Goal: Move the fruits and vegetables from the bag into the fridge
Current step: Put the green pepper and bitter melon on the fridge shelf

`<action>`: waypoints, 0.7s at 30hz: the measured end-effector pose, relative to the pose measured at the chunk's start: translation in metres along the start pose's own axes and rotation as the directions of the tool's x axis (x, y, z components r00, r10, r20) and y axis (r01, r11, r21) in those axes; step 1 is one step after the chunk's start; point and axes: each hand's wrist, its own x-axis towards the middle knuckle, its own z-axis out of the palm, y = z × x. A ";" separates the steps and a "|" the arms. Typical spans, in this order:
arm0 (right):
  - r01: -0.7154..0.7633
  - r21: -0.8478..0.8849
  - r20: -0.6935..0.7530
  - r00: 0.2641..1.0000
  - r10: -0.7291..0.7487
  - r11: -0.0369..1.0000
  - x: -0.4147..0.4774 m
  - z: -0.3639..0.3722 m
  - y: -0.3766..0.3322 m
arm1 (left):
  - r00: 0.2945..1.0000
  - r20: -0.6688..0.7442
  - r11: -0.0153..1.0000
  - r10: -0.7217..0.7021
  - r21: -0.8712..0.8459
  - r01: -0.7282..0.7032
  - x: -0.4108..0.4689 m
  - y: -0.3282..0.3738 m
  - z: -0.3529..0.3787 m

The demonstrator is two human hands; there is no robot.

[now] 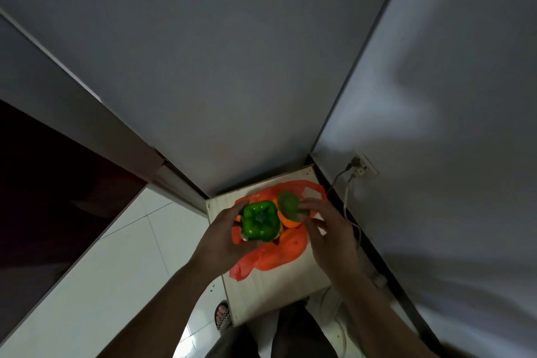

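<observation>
Firstly, pepper: green and glossy, stalk end facing my camera, over the left part of the bag, gripped by the left hand.
Left hand: curled round the pepper, thumb on its far-left side, fingers under its near edge.
Round green fruit: dull green, just right of the pepper and above the bag; I cannot tell what kind it is.
Right hand: holding the round green fruit, fingertips on its right edge, thumb lower down.
Orange fruit: showing between the pepper and the round green fruit, below both, in the bag.
Bag: thin orange-red plastic, crumpled, lying on the worktop.
Worktop: small pale wooden square, set in a corner between a grey panel ahead and the wall on my right.
Grey panel: tall and plain; I cannot tell from here whether it is the fridge.
Socket: on the wall, a plug in it, a cable hanging down beside the worktop.
Floor: white tiles, with a sandalled foot at the worktop's near-left corner.
</observation>
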 end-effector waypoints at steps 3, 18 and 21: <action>0.009 0.085 -0.071 0.997 -0.003 0.996 0.009 -0.020 -0.021 | 0.999 0.019 0.999 0.047 0.021 -0.047 0.000 0.013 -0.011; 0.115 0.135 -0.100 0.990 -0.102 0.984 0.015 -0.070 -0.125 | 0.931 0.066 0.933 0.358 -0.044 -0.356 -0.035 0.094 -0.068; 0.120 0.166 -0.140 0.985 -0.097 0.979 0.018 -0.071 -0.144 | 0.899 0.131 0.908 0.418 -0.024 -0.419 -0.046 0.107 -0.076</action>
